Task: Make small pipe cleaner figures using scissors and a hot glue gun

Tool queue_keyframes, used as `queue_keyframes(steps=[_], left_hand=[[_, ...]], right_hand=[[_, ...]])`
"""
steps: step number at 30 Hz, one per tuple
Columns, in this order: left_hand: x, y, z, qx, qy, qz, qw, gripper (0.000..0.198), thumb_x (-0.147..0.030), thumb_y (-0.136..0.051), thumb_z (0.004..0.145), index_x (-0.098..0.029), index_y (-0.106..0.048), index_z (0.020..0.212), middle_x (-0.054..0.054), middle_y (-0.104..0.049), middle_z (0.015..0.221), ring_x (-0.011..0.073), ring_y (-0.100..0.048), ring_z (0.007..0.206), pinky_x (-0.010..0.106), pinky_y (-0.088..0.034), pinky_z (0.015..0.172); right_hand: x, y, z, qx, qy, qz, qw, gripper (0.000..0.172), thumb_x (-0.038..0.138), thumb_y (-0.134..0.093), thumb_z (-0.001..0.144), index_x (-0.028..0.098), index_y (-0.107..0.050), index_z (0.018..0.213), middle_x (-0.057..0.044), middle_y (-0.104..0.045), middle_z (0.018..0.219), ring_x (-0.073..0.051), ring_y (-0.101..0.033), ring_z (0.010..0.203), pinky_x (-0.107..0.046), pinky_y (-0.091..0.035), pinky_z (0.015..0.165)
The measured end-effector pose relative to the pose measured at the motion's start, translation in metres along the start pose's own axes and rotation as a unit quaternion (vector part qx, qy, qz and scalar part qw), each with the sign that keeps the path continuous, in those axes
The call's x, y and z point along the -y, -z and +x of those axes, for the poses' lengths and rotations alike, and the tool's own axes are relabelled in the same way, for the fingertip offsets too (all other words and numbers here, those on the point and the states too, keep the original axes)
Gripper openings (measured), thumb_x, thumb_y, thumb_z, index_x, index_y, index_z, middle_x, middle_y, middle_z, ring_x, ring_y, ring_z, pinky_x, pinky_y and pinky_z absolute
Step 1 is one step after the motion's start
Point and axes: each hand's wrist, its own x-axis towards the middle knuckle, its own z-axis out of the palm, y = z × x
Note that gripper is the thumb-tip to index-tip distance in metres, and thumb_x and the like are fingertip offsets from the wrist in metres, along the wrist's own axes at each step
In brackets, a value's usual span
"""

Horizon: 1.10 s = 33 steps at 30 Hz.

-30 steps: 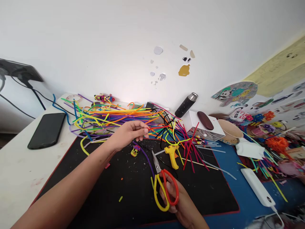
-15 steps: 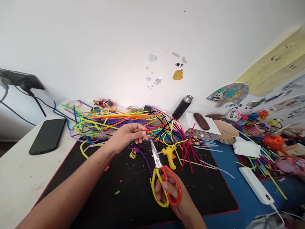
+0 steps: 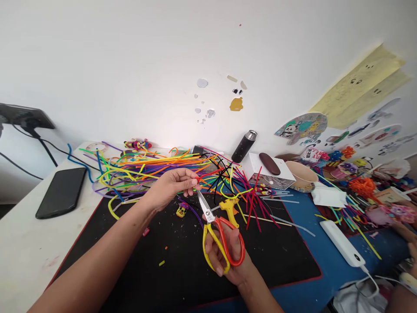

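Note:
My left hand (image 3: pixel 180 184) pinches a red pipe cleaner (image 3: pixel 210 175) between thumb and fingertips, above the back of the black mat (image 3: pixel 137 261). In my right hand (image 3: pixel 224 252) is a pair of scissors (image 3: pixel 208 213) with one yellow and one red handle. The blades point up and away, their tips close under my left fingertips; whether they touch the red piece I cannot tell. Just beyond the scissors lies a yellow glue gun (image 3: pixel 230 211). A small yellow-faced figure (image 3: pixel 182 210) with a purple top lies below my left hand.
Many coloured pipe cleaners (image 3: pixel 156 163) are heaped along the back. A dark flask (image 3: pixel 244 146) and a white box (image 3: pixel 257 167) stand by the wall. A phone (image 3: pixel 61 192) lies at left, a white power strip (image 3: pixel 342 243) at right. At the right edge, part of another person's arm (image 3: pixel 404 232) shows.
The scissors have moved up and left, bringing their blade tips nearer my left fingertips. My left hand keeps its pinch on the red pipe cleaner. The view has shifted slightly.

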Motion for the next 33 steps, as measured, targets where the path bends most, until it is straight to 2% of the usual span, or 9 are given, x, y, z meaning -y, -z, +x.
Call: queue_keyframes(steps=[2, 4, 7, 9, 11, 14, 21, 26, 33], left_hand=[[-0.003, 0.0, -0.001, -0.002, 0.0, -0.001, 1.0, 0.048, -0.049, -0.095, 0.069, -0.016, -0.07, 0.092, 0.005, -0.077, 0.079, 0.0132, -0.063, 0.061, 0.026, -0.049, 0.058], [-0.005, -0.001, -0.001, -0.008, -0.003, -0.006, 1.0, 0.049, -0.049, -0.096, 0.068, -0.016, -0.07, 0.092, 0.004, -0.076, 0.078, 0.013, -0.063, 0.061, 0.025, -0.048, 0.057], [-0.008, -0.002, -0.002, -0.009, -0.004, -0.016, 1.0, 0.049, -0.047, -0.097, 0.066, -0.016, -0.069, 0.091, 0.001, -0.074, 0.074, 0.0123, -0.062, 0.06, 0.024, -0.047, 0.057], [-0.009, -0.002, -0.003, -0.008, -0.002, -0.02, 1.0, 0.049, -0.045, -0.098, 0.065, -0.016, -0.068, 0.09, 0.001, -0.073, 0.073, 0.0119, -0.062, 0.06, 0.024, -0.046, 0.057], [-0.009, -0.003, -0.003, -0.011, -0.002, -0.019, 1.0, 0.047, -0.045, -0.097, 0.066, -0.016, -0.068, 0.089, 0.001, -0.074, 0.073, 0.0119, -0.062, 0.059, 0.024, -0.046, 0.057], [-0.008, -0.003, -0.004, -0.009, -0.001, -0.016, 1.0, 0.044, -0.045, -0.095, 0.069, -0.016, -0.068, 0.087, 0.001, -0.074, 0.074, 0.0118, -0.062, 0.059, 0.025, -0.046, 0.058], [-0.001, -0.006, -0.003, 0.02, 0.03, -0.02, 0.999, 0.039, -0.038, -0.095, 0.069, -0.016, -0.067, 0.086, 0.003, -0.076, 0.074, 0.0113, -0.061, 0.058, 0.024, -0.046, 0.058], [0.003, -0.009, -0.003, 0.046, 0.035, -0.018, 0.998, 0.039, -0.042, -0.093, 0.073, -0.016, -0.067, 0.084, 0.002, -0.074, 0.071, 0.0102, -0.06, 0.057, 0.024, -0.046, 0.058], [0.007, -0.01, -0.004, 0.074, 0.053, 0.036, 0.995, 0.037, -0.045, -0.088, 0.078, -0.017, -0.064, 0.084, 0.002, -0.074, 0.071, 0.0106, -0.059, 0.057, 0.024, -0.047, 0.059]], right_hand=[[0.0, -0.001, 0.0, 0.001, 0.003, -0.018, 1.0, 0.089, 0.09, -0.064, 0.081, 0.019, -0.067, 0.135, -0.009, -0.076, 0.087, -0.012, -0.062, 0.044, -0.019, -0.03, 0.04], [0.001, -0.002, -0.001, 0.012, 0.004, -0.032, 0.999, 0.094, 0.092, -0.062, 0.08, 0.021, -0.063, 0.142, -0.014, -0.079, 0.097, -0.021, -0.075, 0.061, -0.02, -0.035, 0.046], [0.002, -0.003, -0.002, 0.029, 0.007, -0.05, 0.998, 0.094, 0.092, -0.059, 0.082, 0.024, -0.059, 0.146, -0.017, -0.079, 0.11, -0.028, -0.08, 0.081, -0.025, -0.044, 0.056], [0.001, -0.002, -0.001, 0.017, 0.016, -0.076, 0.997, 0.088, 0.088, -0.059, 0.087, 0.022, -0.06, 0.146, -0.015, -0.079, 0.104, -0.022, -0.075, 0.068, -0.026, -0.045, 0.055], [0.0, 0.001, 0.001, -0.007, 0.034, -0.109, 0.993, 0.08, 0.082, -0.06, 0.092, 0.02, -0.063, 0.143, -0.01, -0.077, 0.091, -0.014, -0.062, 0.049, -0.026, -0.043, 0.05], [-0.004, 0.006, 0.006, -0.033, 0.061, -0.154, 0.986, 0.069, 0.071, -0.065, 0.096, 0.018, -0.065, 0.14, -0.006, -0.073, 0.081, -0.01, -0.051, 0.041, -0.024, -0.039, 0.045], [-0.007, -0.003, 0.015, -0.055, 0.085, -0.174, 0.98, 0.063, 0.064, -0.073, 0.094, 0.019, -0.065, 0.137, -0.002, -0.07, 0.077, -0.008, -0.052, 0.039, -0.021, -0.037, 0.039], [-0.001, -0.015, 0.019, -0.076, 0.079, -0.189, 0.976, 0.063, 0.065, -0.074, 0.092, 0.019, -0.064, 0.134, -0.002, -0.07, 0.077, -0.008, -0.053, 0.039, -0.021, -0.037, 0.041], [0.002, -0.018, 0.024, -0.097, 0.066, -0.188, 0.975, 0.063, 0.065, -0.075, 0.092, 0.018, -0.065, 0.132, 0.0, -0.068, 0.074, -0.008, -0.052, 0.038, -0.021, -0.037, 0.039]])
